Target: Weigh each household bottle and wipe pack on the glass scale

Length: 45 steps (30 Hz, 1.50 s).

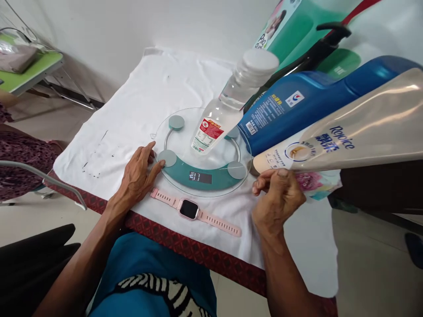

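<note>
A round glass scale (205, 181) with a green curved band and a small dark display lies on the white cloth. My left hand (140, 174) is at its left edge, fingers apart and the thumb on the rim. Standing on the glass is a clear bottle (208, 136) with a white cap and a red label. My right hand (279, 200) is curled closed beside the scale's right edge, just below the foot of a Rejoice bottle (330, 136); its inner side is hidden. A pink smartwatch (189, 208) lies stretched out in front of the scale.
Behind the Rejoice bottle are a blue bottle (297, 101), a black pump bottle (306, 57) and a green-filled container (294, 31). A flowered packet (319, 182) lies near my right hand. The table's dark red edge (198, 251) is near me. A green table (42, 68) stands far left.
</note>
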Motion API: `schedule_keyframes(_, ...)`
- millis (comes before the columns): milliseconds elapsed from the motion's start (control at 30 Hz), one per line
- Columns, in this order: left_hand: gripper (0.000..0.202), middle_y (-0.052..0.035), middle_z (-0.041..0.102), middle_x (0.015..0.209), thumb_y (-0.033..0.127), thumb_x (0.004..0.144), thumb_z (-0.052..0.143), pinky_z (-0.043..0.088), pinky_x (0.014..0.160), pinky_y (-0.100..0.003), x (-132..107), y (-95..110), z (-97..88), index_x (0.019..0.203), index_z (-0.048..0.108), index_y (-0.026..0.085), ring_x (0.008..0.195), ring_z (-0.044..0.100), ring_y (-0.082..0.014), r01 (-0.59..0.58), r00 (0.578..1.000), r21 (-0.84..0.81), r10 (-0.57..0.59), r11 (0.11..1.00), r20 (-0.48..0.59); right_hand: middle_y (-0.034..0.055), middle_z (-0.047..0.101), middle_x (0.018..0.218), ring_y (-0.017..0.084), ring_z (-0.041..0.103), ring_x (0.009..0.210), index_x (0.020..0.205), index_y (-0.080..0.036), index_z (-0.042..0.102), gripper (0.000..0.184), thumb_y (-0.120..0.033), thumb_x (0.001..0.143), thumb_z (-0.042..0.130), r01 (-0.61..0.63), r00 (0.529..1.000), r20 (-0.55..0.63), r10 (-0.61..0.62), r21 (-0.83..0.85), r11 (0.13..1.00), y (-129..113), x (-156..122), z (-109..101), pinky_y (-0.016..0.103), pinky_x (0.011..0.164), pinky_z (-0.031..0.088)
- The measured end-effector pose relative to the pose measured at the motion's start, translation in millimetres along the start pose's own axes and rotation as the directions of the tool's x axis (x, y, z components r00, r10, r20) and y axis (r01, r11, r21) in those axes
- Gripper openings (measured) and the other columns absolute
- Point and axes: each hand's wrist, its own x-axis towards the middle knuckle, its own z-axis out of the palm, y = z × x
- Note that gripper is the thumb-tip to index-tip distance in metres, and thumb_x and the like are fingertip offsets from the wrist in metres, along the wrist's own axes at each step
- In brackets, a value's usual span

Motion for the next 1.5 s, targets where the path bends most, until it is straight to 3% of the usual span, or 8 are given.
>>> schedule_keyframes(267, 0.051, -0.0075, 0.067, 0.111, 0.046, 0.108, 0.055, 0.057, 0.088, -0.037, 2, 2, 0.8, 0.15, 0.052, 0.017, 0.093, 0.064, -0.0192, 0.018, 1.0, 0.053, -0.017, 0.998, -0.025, -0.0044, 0.05, 0.056, 0.011, 0.048, 0.05, 0.072, -0.022, 0.058, 0.053, -0.061, 0.106, 0.05, -0.037, 0.992, 0.121, 0.046, -0.079, 0.996, 8, 3, 1, 0.028, 0.052, 0.039)
schedule_keyframes(967, 0.054, -0.0093, 0.066, 0.114, 0.046, 0.108, 0.055, 0.06, 0.091, -0.04, 1, 0, 0.8, 0.153, 0.047, 0.016, 0.098, 0.065, -0.0211, -0.012, 1.0, 0.056, 0.011, 0.998, 0.013, -0.0043, 0.049, 0.052, 0.012, 0.047, 0.047, 0.066, -0.023, 0.054, 0.054, -0.059, 0.106, 0.05, 0.045, 0.999, 0.035, -0.038, -0.2, 0.979, 9, 4, 4, 0.029, 0.053, 0.039)
schedule_keyframes(1067, 0.055, -0.0094, 0.066, 0.115, 0.048, 0.108, 0.054, 0.059, 0.092, -0.04, 1, -1, 1.5, 0.152, 0.047, 0.015, 0.099, 0.065, -0.0218, -0.001, 1.0, 0.063, 0.0, 0.998, 0.025, -0.0041, 0.055, 0.059, 0.014, 0.053, 0.055, 0.076, -0.023, 0.059, 0.045, -0.059, 0.103, 0.057, 0.105, 0.994, 0.04, -0.099, -0.188, 0.976, -1, 8, 4, 0.031, 0.061, 0.046)
schedule_keyframes(1133, 0.056, -0.0093, 0.066, 0.113, 0.049, 0.108, 0.052, 0.059, 0.093, -0.041, 2, -1, 1.9, 0.152, 0.048, 0.015, 0.099, 0.065, -0.0224, -0.007, 1.0, 0.067, 0.005, 0.998, 0.02, -0.0014, 0.065, 0.075, 0.017, 0.063, 0.07, 0.091, -0.023, 0.064, 0.037, -0.06, 0.097, 0.067, 0.118, 0.991, 0.084, -0.106, -0.147, 0.982, -15, 14, 7, 0.034, 0.07, 0.052)
schedule_keyframes(1233, 0.059, -0.01, 0.066, 0.111, 0.053, 0.108, 0.05, 0.06, 0.094, -0.043, 2, -2, 2.1, 0.152, 0.048, 0.014, 0.099, 0.066, -0.0242, -0.02, 1.0, 0.075, 0.02, 0.997, 0.004, 0.0062, 0.073, 0.114, 0.025, 0.071, 0.105, 0.122, -0.026, 0.062, 0.054, -0.062, 0.086, 0.079, 0.116, 0.968, 0.229, -0.099, -0.063, 0.991, -42, 26, 20, 0.043, 0.085, 0.058)
schedule_keyframes(1333, 0.062, -0.0109, 0.067, 0.11, 0.058, 0.107, 0.05, 0.06, 0.092, -0.046, 3, -4, 2.5, 0.152, 0.049, 0.015, 0.098, 0.067, -0.0261, -0.028, 1.0, 0.083, 0.029, 0.996, -0.003, 0.0108, 0.063, 0.143, 0.03, 0.064, 0.13, 0.142, -0.03, 0.049, 0.083, -0.066, 0.078, 0.086, 0.222, 0.931, 0.306, -0.201, -0.038, 0.974, -63, 37, 47, 0.052, 0.099, 0.058)
schedule_keyframes(1400, 0.064, -0.0114, 0.067, 0.108, 0.061, 0.107, 0.048, 0.061, 0.09, -0.047, 4, -6, 3.3, 0.152, 0.05, 0.015, 0.096, 0.067, -0.0272, -0.032, 0.999, 0.085, 0.033, 0.996, -0.015, 0.0107, 0.058, 0.15, 0.03, 0.06, 0.136, 0.145, -0.032, 0.044, 0.084, -0.065, 0.08, 0.085, 0.316, 0.906, 0.312, -0.285, -0.052, 0.947, -69, 45, 67, 0.053, 0.105, 0.058)
schedule_keyframes(1500, 0.066, -0.0123, 0.067, 0.108, 0.064, 0.107, 0.044, 0.061, 0.086, -0.047, 3, -7, 4.0, 0.152, 0.05, 0.015, 0.095, 0.068, -0.0284, -0.032, 0.999, 0.08, 0.034, 0.996, -0.028, 0.0091, 0.064, 0.134, 0.027, 0.065, 0.124, 0.135, -0.03, 0.049, 0.064, -0.062, 0.089, 0.078, 0.407, 0.88, 0.303, -0.366, -0.083, 0.91, -67, 56, 92, 0.051, 0.105, 0.058)
